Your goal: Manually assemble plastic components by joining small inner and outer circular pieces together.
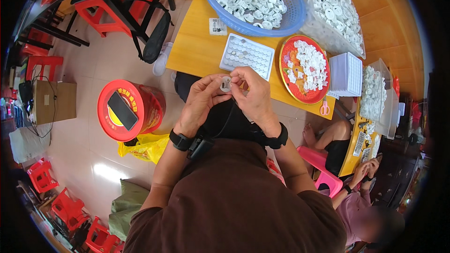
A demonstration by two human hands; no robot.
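A small round white plastic part (pixel 226 83) with a dark centre is held up between my two hands, just off the table's near edge. My left hand (pixel 203 94) pinches it from the left side. From the right, the fingertips of my right hand (pixel 253 94) press together at its edge; whether they grip something small there is too fine to make out. Just beyond my hands lies a white tray (pixel 266 72) with rows of round pockets, a few holding small metallic discs. Right of it, a red round plate (pixel 290 93) bears many small white pieces.
A blue basket (pixel 300 16) and a clear bin (pixel 340 33) of white round parts stand at the back. Stacked white trays (pixel 346 76) and pink-handled scissors (pixel 325 107) are on the right. A phone (pixel 123 110) rests on a red bucket (pixel 152 107). A co-worker (pixel 344 206) sits at lower right.
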